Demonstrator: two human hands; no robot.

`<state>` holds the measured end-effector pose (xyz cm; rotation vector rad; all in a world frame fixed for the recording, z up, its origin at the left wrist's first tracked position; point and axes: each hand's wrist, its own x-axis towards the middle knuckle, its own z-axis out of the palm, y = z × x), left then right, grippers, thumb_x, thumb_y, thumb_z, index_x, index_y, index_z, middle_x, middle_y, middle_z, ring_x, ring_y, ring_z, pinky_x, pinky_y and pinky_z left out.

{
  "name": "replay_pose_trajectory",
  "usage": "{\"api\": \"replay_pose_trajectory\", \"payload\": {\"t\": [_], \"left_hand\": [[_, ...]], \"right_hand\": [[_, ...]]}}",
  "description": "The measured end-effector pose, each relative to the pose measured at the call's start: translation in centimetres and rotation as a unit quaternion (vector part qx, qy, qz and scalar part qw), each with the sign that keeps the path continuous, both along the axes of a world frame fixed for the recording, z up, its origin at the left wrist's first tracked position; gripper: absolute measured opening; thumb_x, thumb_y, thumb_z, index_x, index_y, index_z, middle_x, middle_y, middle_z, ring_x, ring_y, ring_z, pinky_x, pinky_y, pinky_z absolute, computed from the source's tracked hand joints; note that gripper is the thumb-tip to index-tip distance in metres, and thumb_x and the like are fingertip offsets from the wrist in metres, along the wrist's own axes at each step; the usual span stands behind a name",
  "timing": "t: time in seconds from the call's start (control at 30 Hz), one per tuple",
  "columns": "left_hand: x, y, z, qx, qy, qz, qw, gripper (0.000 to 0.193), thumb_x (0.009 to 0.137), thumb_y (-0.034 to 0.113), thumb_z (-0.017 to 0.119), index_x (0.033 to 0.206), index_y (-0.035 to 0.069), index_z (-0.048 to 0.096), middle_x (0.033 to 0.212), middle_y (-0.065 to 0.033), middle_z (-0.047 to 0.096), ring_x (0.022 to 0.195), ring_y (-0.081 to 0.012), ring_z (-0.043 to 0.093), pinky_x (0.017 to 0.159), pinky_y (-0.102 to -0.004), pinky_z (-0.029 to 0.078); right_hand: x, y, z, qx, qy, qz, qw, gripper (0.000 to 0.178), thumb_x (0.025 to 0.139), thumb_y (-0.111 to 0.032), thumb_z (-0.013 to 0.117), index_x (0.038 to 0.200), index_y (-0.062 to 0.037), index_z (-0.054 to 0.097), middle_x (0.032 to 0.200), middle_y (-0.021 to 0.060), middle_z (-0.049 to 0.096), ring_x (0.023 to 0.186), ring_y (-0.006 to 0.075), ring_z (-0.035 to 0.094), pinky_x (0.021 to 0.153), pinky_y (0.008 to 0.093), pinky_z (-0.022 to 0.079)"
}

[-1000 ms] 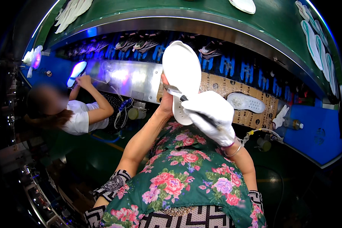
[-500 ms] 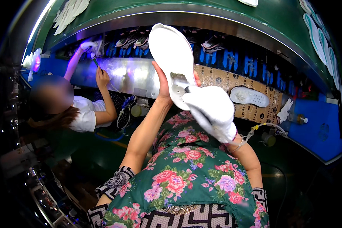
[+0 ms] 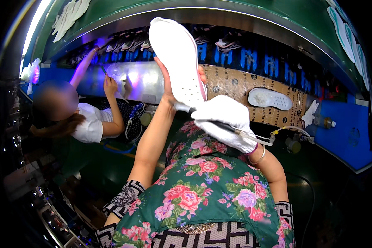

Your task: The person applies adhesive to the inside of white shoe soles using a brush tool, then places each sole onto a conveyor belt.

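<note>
My bare left hand [image 3: 166, 82] grips a white shoe sole [image 3: 175, 53] from beneath, thumb along its left edge and fingertips showing at the right edge. The sole is tilted up, its broad end away from me, with small holes dotting the nearer part. A white knitted glove covers my right hand [image 3: 225, 120], which is closed around a dark-handled brush [image 3: 187, 108] with a thin clear tube running from it. The blurred bristles point left, just below the sole's near end and in front of my left wrist; whether they touch anything, I cannot tell.
Another sole [image 3: 270, 99] lies on a brown cardboard sheet [image 3: 231, 93]. Behind runs a row of blue holders [image 3: 249, 60] with shoes. On the left, a co-worker [image 3: 96, 120] reaches toward that row, holding a green-handled tool. A clear bottle [image 3: 324, 122] lies right, on a blue surface.
The sole has shifted up and left. My right hand has drawn the brush off the sole's holed part, down and left. The co-worker's far hand has reached into the shoe row.
</note>
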<state>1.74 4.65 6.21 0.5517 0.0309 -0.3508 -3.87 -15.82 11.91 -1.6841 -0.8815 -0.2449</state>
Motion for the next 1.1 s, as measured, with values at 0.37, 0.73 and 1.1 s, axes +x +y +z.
{"api": "replay_pose_trajectory", "payload": {"t": [0.37, 0.73, 1.1], "left_hand": [[2.1, 1.2, -0.2, 0.081, -0.073, -0.135, 0.985, 0.097, 0.09, 0.08, 0.025, 0.141, 0.002, 0.046, 0.103, -0.0193, 0.069, 0.084, -0.0293, 0.073, 0.067, -0.0384, 0.064], [3.4, 0.3, 0.5, 0.199, 0.055, -0.218, 0.954, 0.063, 0.101, 0.049, 0.048, 0.14, -0.001, 0.05, 0.124, -0.0138, 0.065, 0.105, -0.0162, 0.068, 0.086, -0.0331, 0.06], [4.9, -1.3, 2.4, 0.611, -0.161, -0.336, 0.699, 0.078, 0.097, 0.068, 0.042, 0.134, 0.002, 0.06, 0.129, -0.0134, 0.063, 0.111, -0.018, 0.06, 0.097, -0.0337, 0.048]], "right_hand": [[-0.5, -0.3, -0.8, 0.006, 0.124, 0.068, 0.99, 0.026, 0.077, -0.009, 0.077, 0.103, -0.012, 0.076, 0.094, 0.0072, 0.073, 0.083, 0.0246, 0.069, 0.076, 0.0337, 0.055], [-0.6, -0.6, -1.2, -0.058, 0.035, 0.072, 0.995, 0.025, 0.08, -0.008, 0.075, 0.105, -0.0128, 0.074, 0.096, 0.0068, 0.071, 0.087, 0.0267, 0.068, 0.077, 0.0372, 0.055], [-0.5, -0.8, -0.9, -0.037, 0.175, 0.057, 0.982, 0.021, 0.079, -0.006, 0.078, 0.099, -0.0101, 0.075, 0.095, 0.0074, 0.074, 0.092, 0.0248, 0.07, 0.081, 0.034, 0.055]]}}
